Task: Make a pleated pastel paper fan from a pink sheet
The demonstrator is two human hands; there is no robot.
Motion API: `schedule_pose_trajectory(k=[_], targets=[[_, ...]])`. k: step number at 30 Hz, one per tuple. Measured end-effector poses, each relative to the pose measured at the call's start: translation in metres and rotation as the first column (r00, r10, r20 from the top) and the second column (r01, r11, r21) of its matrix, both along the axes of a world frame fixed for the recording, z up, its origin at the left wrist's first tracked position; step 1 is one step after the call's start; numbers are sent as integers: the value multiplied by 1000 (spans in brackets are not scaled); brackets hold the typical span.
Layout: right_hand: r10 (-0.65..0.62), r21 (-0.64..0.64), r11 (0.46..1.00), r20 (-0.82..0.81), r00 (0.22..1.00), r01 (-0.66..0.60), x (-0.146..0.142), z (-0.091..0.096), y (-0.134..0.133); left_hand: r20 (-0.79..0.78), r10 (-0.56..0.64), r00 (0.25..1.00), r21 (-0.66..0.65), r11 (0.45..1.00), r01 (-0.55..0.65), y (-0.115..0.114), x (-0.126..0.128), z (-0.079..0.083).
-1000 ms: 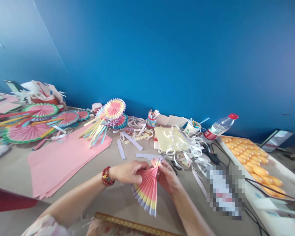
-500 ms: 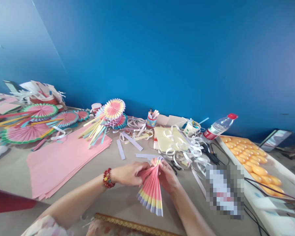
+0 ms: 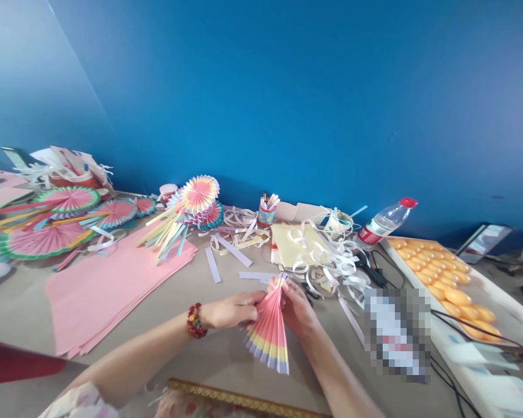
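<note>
A pleated paper fan (image 3: 271, 331), pink with yellow and lilac bands along its edge, hangs spread between my hands above the table. My right hand (image 3: 297, 307) pinches its gathered top end, where yellow and lilac pleats stick up. On the other side, my left hand (image 3: 235, 309), with a red bead bracelet at the wrist, is closed on the fan's left pleats. Its fingertips are partly hidden behind the paper. Lilac paper strips (image 3: 257, 276) lie just beyond the hands.
Pink paper sheets (image 3: 113, 290) lie at left, with finished paper fans (image 3: 200, 194) on and behind them. Curled white strips (image 3: 326, 255) cover yellow paper at the back. A bottle (image 3: 387, 220), cables and a tray (image 3: 509, 319) of orange rounded pieces stand right. A blue wall rises behind.
My left hand has shifted slightly along the fan's left side, and the pleats there have spread a little wider. My right hand keeps its pinch at the top.
</note>
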State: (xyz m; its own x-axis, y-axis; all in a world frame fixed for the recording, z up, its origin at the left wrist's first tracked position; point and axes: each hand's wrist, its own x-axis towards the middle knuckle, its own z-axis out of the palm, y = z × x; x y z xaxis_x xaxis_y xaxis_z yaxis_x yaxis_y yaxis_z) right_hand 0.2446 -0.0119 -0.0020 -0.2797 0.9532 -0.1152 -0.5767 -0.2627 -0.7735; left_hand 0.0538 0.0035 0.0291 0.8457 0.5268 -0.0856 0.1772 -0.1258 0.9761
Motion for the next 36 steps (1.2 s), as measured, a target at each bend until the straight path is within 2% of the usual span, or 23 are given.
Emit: schedule_pose_trajectory(k=[2, 6, 10, 13, 16, 21, 24, 28, 32, 36], targets=[[2, 3, 1000, -11, 1000, -2, 0, 0, 0, 27, -21, 999, -78, 997, 23, 0, 0, -1], [-13, -21, 1000, -9, 1000, 13, 1, -3, 1, 22, -18, 1000, 0, 1000, 18, 0, -2, -3], [-23, -45, 999, -8, 1000, 23, 1, -6, 2, 72, -16, 997, -33, 999, 18, -4, 0, -3], [-71, -44, 997, 12, 997, 71, 0, -5, 1, 142, 14, 990, 16, 1000, -17, -8, 5, -1], [-146, -8, 989, 55, 988, 146, -2, -3, -1, 150, 70, 986, 86, 993, -84, -11, 10, -1], [-268, 109, 961, 122, 956, 255, -7, -2, -2, 15, 245, 969, 122, 962, -245, -17, 15, -11], [-336, 119, 940, 147, 930, 320, -9, -4, -1, -25, 303, 953, 116, 947, -298, -21, 17, -14], [-355, 125, 933, 166, 920, 337, -9, -4, -1, -28, 337, 941, 138, 934, -330, -22, 20, -13], [-366, 147, 928, 177, 914, 343, -5, -4, 0, 11, 321, 947, 40, 946, -321, -19, 21, -17], [-392, 150, 918, 184, 902, 368, -1, -5, 2, 49, 262, 964, -74, 963, -258, -14, 20, -20]])
